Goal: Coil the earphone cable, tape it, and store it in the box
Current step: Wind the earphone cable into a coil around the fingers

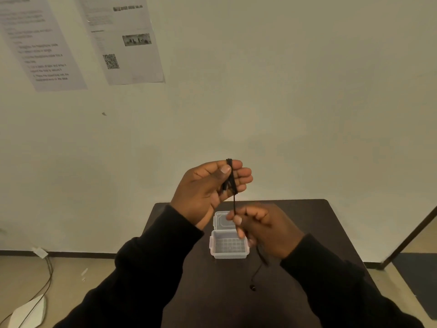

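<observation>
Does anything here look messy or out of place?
Nothing stands out. The left hand holds the coiled earphone cable, the right hand pinches the loose end, and the clear box sits open on the dark table.

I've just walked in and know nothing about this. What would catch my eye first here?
Two hands raised at centre, over a dark table: the left hand holds black cable wound round its fingers, and the right hand pinches the strand running down from it. Below them on the table sits a clear box, lid open. Printed sheets hang on the wall, upper left.

two bare hands [203,192], long black sleeves [146,268] to the wrists
</observation>
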